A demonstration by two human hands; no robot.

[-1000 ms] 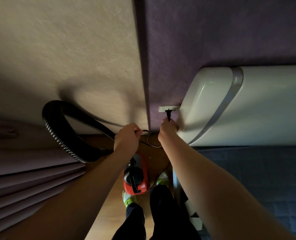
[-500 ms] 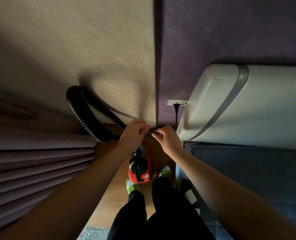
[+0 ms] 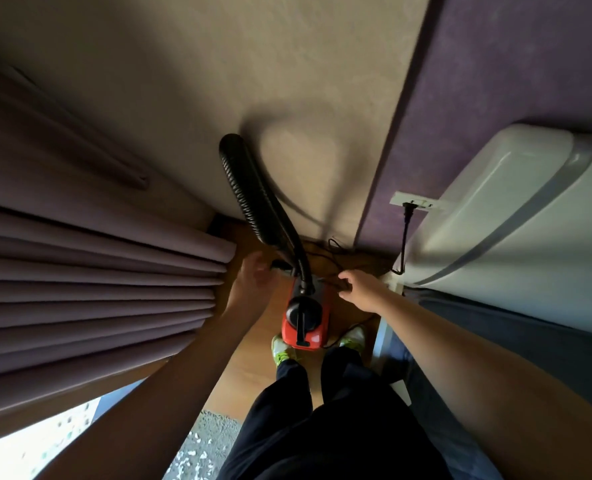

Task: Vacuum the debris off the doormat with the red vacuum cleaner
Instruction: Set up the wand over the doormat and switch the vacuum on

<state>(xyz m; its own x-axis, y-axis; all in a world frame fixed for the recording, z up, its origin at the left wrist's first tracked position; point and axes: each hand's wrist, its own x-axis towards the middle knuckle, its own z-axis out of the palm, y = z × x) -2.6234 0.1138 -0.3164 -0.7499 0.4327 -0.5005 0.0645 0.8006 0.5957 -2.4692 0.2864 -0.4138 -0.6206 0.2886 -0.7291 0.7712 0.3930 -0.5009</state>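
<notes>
Wooden floor [image 3: 246,372] runs under me between curtain [image 3: 90,289] and bed [image 3: 516,237]; the red vacuum cleaner [image 3: 306,320] sits dead centre by my shoes, its hose [image 3: 256,199] arching toward twelve o'clock. The plug [image 3: 408,211] sits in the wall socket [image 3: 415,201] at two o'clock. My right hand [image 3: 363,291] pinches the cord [image 3: 329,282] with curled fingers; my left hand [image 3: 253,282] is blurred, so I cannot tell its fingers' state. The doormat [image 3: 201,445], speckled with debris, lies at six o'clock. I'd free the cord's slack, then grip the hose low.
</notes>
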